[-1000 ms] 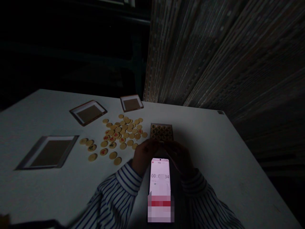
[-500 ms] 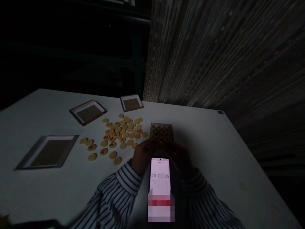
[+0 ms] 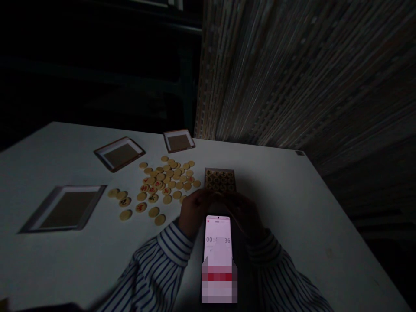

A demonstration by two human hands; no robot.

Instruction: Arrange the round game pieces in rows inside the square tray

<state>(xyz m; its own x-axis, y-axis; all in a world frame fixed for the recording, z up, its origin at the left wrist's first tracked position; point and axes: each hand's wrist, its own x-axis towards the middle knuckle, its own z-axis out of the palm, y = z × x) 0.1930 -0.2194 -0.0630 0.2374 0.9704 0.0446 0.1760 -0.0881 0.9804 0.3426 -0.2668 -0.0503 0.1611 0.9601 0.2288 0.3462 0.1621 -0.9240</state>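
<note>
Surface: pale worktop (image 3: pixel 292 216), dim room, ribbed wall (image 3: pixel 276 78) right of the fingers.
Hands: left hand (image 3: pixel 195 210) and right hand (image 3: pixel 245 214) meet, fingers (image 3: pixel 211 197) curled; too dark to tell any hold.
Tray: wooden tray of round pieces (image 3: pixel 220 180) just beyond them, squarish, no clear long axis.

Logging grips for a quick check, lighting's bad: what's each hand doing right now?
Left hand: in shadow, state cannot be told.
Right hand: in shadow, state cannot be told.

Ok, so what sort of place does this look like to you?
Probably a dim indoor work or testing room rather than a game parlour: a plain white table holds wooden xiangqi pieces beside shallow brown-lined trays, and a phone timer is in view.
</note>
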